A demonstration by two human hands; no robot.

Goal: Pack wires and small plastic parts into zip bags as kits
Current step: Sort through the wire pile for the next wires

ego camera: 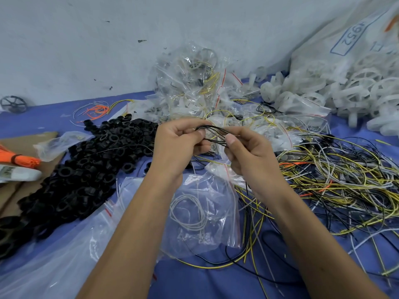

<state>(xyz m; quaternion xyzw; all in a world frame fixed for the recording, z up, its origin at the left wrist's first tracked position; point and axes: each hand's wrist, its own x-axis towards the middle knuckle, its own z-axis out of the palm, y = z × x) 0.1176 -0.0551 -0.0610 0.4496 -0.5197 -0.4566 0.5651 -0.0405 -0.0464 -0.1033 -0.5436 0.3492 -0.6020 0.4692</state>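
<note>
A thin black wire, folded into a small loop, stretches between my two hands above the blue table. My left hand pinches its left end between thumb and fingers. My right hand pinches the right end the same way. Below my wrists lies a clear zip bag with a red seal strip and a coil of white wire inside. A tangle of yellow, black and grey wires spreads on the right. Black plastic rings are heaped on the left.
Filled zip bags pile up against the wall behind my hands. White plastic wheels spill from a big sack at the right. Empty bags, cardboard and an orange wire bundle lie at the left.
</note>
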